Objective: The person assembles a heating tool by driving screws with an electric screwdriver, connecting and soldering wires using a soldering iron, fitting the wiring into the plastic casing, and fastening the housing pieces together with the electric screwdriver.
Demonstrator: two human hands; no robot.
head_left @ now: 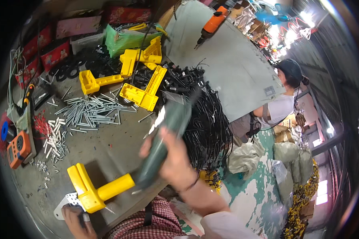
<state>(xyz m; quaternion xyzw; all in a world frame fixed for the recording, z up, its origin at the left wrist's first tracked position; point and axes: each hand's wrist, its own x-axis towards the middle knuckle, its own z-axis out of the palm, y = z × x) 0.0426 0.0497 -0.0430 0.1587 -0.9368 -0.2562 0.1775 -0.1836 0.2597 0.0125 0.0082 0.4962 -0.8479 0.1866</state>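
Observation:
In my right hand (173,157) is a dark green power tool (152,165), smeared by motion, with my fingers wrapped round its body. Its lower end is close to the stem of a yellow plastic T-shaped part (87,191), which lies at the table's near edge. A long screw (109,210) sticks out beside that part. Under the part's left end is a flat metal plate with small holes (64,206). My left hand (77,222) grips the plate next to the yellow part, thumb and fingers bent; their undersides are hidden.
Loose long screws (93,110) and more yellow parts (143,93) lie farther back. Black cables (209,123) are heaped at the right edge. White sleeves (56,137) and an orange meter (19,149) are at left. An orange screwdriver (215,22) hangs above; a person (281,93) sits beyond.

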